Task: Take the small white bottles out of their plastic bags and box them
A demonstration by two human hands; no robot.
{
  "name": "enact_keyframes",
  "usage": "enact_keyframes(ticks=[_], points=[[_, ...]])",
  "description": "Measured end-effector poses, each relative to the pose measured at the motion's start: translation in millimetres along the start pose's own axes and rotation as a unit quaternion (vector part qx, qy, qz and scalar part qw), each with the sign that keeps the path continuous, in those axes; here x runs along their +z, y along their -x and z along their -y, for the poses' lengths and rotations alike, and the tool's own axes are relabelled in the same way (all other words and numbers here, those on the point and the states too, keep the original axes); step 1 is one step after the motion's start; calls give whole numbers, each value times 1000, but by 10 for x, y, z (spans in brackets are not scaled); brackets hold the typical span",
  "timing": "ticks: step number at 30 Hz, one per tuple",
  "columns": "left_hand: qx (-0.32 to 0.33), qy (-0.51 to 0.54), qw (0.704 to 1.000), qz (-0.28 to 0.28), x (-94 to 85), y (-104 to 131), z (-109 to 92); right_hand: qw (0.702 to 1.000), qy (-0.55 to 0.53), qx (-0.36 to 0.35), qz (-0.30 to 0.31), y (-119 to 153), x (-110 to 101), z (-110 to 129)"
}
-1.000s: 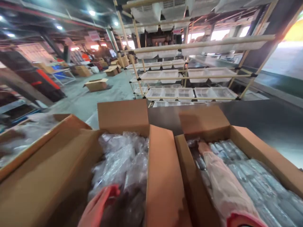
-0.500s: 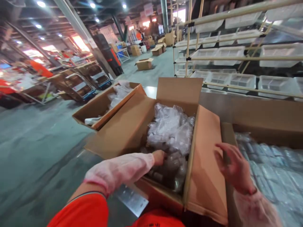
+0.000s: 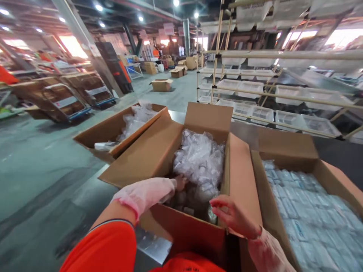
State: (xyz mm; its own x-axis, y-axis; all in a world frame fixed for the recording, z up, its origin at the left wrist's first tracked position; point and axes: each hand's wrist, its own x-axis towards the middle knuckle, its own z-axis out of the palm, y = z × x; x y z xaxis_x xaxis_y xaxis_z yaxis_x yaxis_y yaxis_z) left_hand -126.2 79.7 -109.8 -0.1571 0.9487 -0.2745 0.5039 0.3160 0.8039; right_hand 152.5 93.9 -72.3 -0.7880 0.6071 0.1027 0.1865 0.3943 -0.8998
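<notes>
An open cardboard box (image 3: 159, 147) stands in front of me, with a heap of clear plastic-wrapped items (image 3: 198, 155) inside. My left hand (image 3: 180, 183) reaches into it at the left edge of the heap; its fingers are in shadow and partly hidden, so their hold is unclear. Over the box's near right corner, my right hand (image 3: 234, 215) has its fingers apart and holds nothing. To the right, a second open box (image 3: 256, 181) contains neat rows of clear-wrapped packets (image 3: 309, 211).
A third open box (image 3: 93, 132) with loose plastic wrapping stands to the left. Behind the boxes rises a rack (image 3: 215, 87) with white plastic baskets. Carts with cartons (image 3: 68, 100) stand on the floor further left.
My right hand has moved left, from beside the right-hand box to over the middle box. My left hand has shifted slightly within the middle box. The view has turned right.
</notes>
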Motion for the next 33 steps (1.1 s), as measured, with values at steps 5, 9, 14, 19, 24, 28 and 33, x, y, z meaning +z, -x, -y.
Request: enact_keyframes(ticks=[5, 9, 14, 19, 24, 28, 33], points=[[95, -140, 985, 26, -152, 315, -236, 955, -216, 150, -137, -281, 270, -176], [210, -130, 969, -12, -112, 667, -615, 888, -416, 171, -95, -495, 378, -96], [168, -18, 985, -30, -177, 835, -919, 890, -436, 120, -59, -389, 317, -9], [185, 108, 975, -63, -297, 780, -1177, 906, -399, 139, -23, -236, 239, 19], [166, 448, 875, -82, -388, 751, -1187, 900, -405, 94, -134, -244, 229, 60], [67, 407, 903, 121, -147, 823, -909, 881, -424, 81, -192, -239, 231, 92], [127, 354, 926, 29, 174, 912, -718, 904, -412, 31, -105, -129, 160, 250]])
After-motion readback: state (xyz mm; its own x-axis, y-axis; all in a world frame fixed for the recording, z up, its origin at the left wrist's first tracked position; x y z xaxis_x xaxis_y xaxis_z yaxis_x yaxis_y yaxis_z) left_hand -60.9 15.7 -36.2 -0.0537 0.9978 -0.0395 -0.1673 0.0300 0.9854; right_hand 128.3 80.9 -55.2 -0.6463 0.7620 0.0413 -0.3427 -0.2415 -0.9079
